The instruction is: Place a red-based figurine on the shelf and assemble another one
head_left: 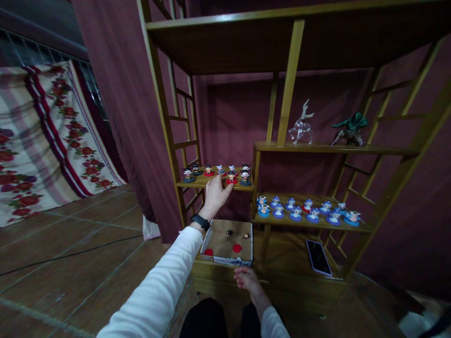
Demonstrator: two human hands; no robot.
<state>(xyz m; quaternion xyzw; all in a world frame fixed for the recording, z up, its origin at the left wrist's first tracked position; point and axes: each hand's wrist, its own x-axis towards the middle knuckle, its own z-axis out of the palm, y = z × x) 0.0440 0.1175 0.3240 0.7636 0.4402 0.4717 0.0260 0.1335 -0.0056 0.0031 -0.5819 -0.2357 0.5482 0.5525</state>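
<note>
My left hand (217,191) reaches up to the small left shelf (204,182), thumb and index finger apart. The thumb is close to the base of a red figurine (231,177); I cannot tell if they touch. A white figurine (220,169) stands just beyond the index finger, partly hidden. A black-dressed figurine (245,176) is to the right, and several more stand about the hand. My right hand (247,279) hovers at the front edge of a shallow cardboard box (225,225), its fingers loosely curled with nothing visible in them. Inside the box lie a red disc (237,248) and small figurine parts (246,236).
Several purple and blue figurines (296,213) stand in rows on the lower right shelf. A phone (319,257) lies below them. Above are a clear deer figure (301,127) and a green figure (352,127). A wooden post (257,169) borders the left shelf.
</note>
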